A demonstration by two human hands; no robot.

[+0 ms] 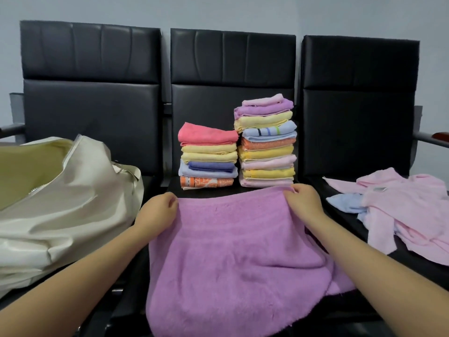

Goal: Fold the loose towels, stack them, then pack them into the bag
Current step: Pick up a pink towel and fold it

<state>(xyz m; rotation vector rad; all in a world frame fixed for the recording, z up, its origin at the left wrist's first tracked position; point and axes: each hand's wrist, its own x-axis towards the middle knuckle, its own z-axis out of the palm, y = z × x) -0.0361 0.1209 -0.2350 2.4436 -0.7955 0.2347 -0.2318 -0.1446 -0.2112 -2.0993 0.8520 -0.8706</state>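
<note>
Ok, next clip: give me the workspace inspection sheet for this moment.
Surface: black padded seats in a row.
Job's things: purple towel spread on the middle seat; two folded stacks, short stack left of tall stack; loose pink and blue towels on the right seat; cream bag open on the left seat.
Clutter: nothing seen.
Grippers: left hand and right hand pinch the towel's far corners.
Cables: nothing seen.
Surroundings: pale wall.

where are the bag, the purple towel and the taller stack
bag (73, 203), head view, on its cream side panel
purple towel (230, 251), head view, middle of the spread cloth
taller stack (267, 152), head view, on a yellow towel midway up
</note>
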